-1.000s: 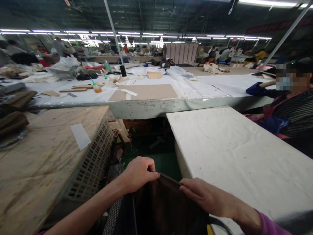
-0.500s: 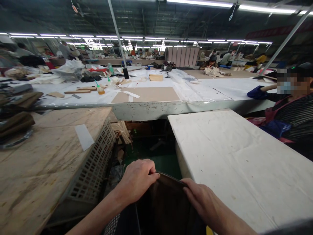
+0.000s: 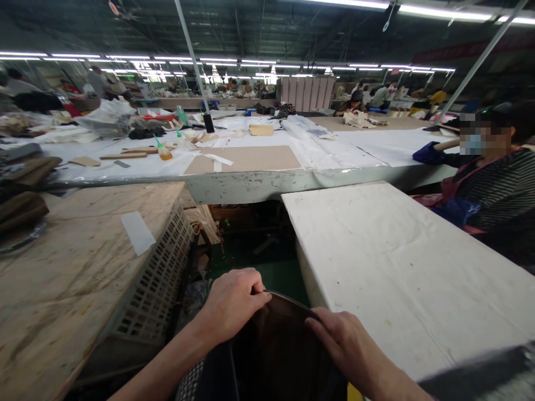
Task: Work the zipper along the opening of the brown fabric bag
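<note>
A dark brown piece of material (image 3: pixel 288 334), perhaps leather or cloth, hangs upright in front of my body with its curved upper edge toward the far table. My left hand (image 3: pixel 236 303) pinches that edge on the left between thumb and curled fingers. On the right, my right hand (image 3: pixel 340 340) grips the same edge, thumb on the near side. Between both hands the edge bows slightly. Its lower part runs into shadow at the bottom of the view, so I cannot make out its full shape.
A worn wooden board (image 3: pixel 83 250) with a white paper strip (image 3: pixel 137 233) lies left, above a plastic crate (image 3: pixel 154 278). A white tabletop (image 3: pixel 397 267) stands right. Across the gap runs a long table (image 3: pixel 251 186) with glue bottles (image 3: pixel 163 149). A co-worker (image 3: pixel 493 178) sits at right.
The view has shifted slightly, so the tables and co-worker appear farther left. My right hand's thumb sits a little differently on the brown edge; both hands keep their hold.
</note>
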Tool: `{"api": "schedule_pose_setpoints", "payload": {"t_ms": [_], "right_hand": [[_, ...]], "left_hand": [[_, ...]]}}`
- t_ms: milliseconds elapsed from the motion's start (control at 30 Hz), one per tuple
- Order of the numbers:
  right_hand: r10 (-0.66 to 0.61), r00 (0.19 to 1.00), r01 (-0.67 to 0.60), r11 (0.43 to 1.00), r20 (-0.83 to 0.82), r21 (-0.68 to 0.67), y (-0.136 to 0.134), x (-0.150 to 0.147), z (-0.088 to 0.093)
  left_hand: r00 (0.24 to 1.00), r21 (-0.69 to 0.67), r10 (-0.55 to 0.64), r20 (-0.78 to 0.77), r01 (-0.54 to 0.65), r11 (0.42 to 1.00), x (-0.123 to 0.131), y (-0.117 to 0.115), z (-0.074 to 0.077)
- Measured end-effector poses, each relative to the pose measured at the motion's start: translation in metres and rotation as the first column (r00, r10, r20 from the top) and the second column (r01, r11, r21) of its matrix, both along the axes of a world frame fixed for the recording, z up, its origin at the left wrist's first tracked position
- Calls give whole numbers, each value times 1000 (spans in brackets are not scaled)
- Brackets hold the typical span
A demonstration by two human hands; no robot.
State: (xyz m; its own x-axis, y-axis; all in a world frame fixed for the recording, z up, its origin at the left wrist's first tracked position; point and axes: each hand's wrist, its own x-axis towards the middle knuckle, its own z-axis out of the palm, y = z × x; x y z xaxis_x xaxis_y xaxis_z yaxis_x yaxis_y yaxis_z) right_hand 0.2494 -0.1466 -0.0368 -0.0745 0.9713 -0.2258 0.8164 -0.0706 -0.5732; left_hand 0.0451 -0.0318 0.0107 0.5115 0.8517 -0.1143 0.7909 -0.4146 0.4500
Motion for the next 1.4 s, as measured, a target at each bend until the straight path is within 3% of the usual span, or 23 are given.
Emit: {"api": "schedule_pose_setpoints", "payload": {"t_ms": [67,133,267,467,667,967,1400], "right_hand": [[22,985,-12,998,170,-56,2,-2,7],[95,972,-73,992,214,-106,6,-2,21],[301,949,-305,951,-96,-39,30,-3,42],[480,825,-468,876,-299,117,83,-27,26],[402,835,-376,915,-375,145,77,-45,23],[345,864,-322,939,-367,122,68,-50,27],[343,862,-308,939,-372,153,64,-51,29]], "left_hand": [[1000,17,8,-15,-7,1000,2,-1,0],[999,28,15,-33,-14,1000,5,-2,1],[999,28,19,-38,-18,999,10,-5,8],[996,-38,38,80,-35,999,-3,-9,8],[932,-179,110,346,-50,983,-37,-16,8],[941,-92,183,285,-163,982,-39,-24,4],[933,-55,208,295,-201,978,-36,-29,0]]}}
